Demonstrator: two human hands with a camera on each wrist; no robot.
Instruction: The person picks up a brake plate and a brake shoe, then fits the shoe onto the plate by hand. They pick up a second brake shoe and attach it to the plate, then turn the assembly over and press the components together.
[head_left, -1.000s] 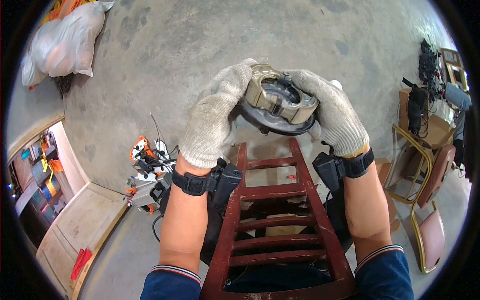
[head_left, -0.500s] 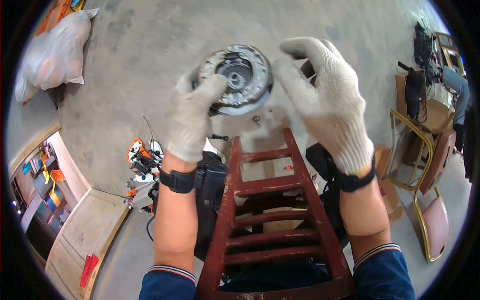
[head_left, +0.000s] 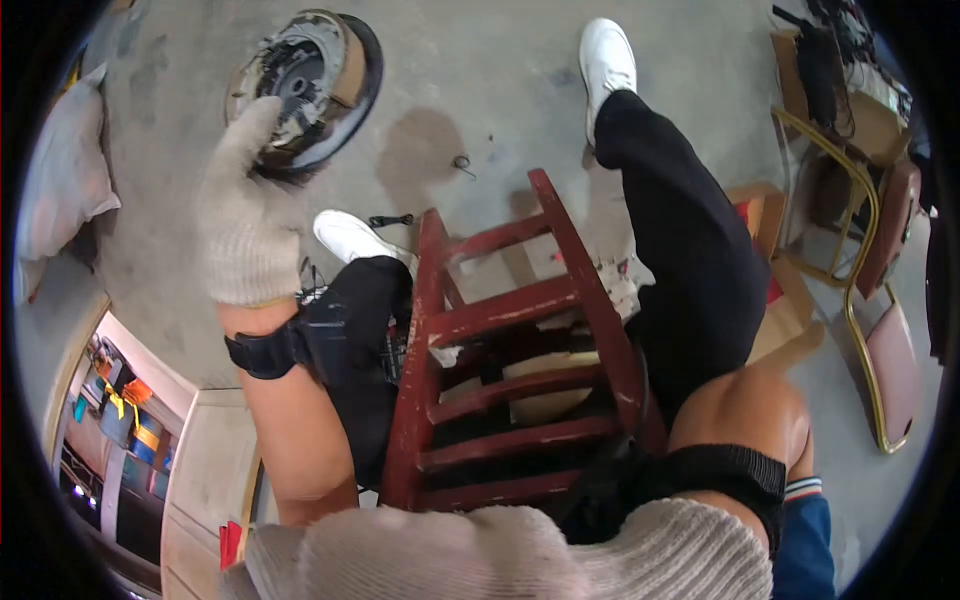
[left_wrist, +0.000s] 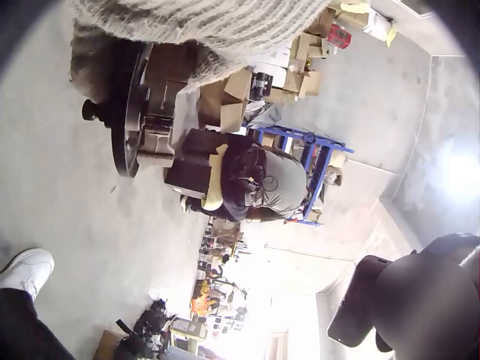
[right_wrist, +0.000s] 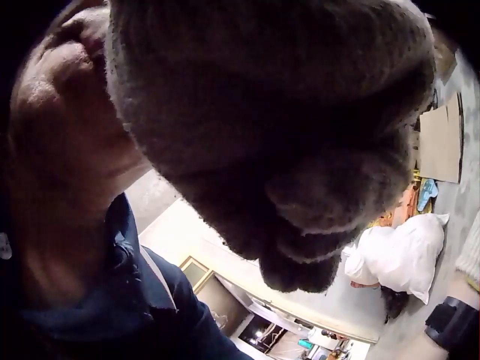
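In the head view my left gloved hand [head_left: 250, 215] grips a round metal part [head_left: 352, 72] by its near edge, thumb across its face, above the floor at the upper left. It has a dark disc rim and tan curved pieces around a central hub. The left wrist view shows the glove [left_wrist: 202, 28] at the top with the dark disc [left_wrist: 129, 142] edge-on below it. My right gloved hand [head_left: 440, 555] is raised close beneath the head camera, away from the part. Its fingers look curled in the right wrist view, where the glove [right_wrist: 277, 112] is dark and nothing held is visible.
A red wooden stool [head_left: 505, 308] stands between the legs. On the floor lie a small wire spring [head_left: 461, 163] and a black piece [head_left: 390, 220]. Chairs [head_left: 893, 365] stand right, a white bag [head_left: 65, 190] left. Another person [left_wrist: 281, 184] bends near blue shelving [left_wrist: 322, 142].
The left hand has carried the round part left and up in the view. The right hand has left the part and come back toward the head. The legs and shoes have come into view.
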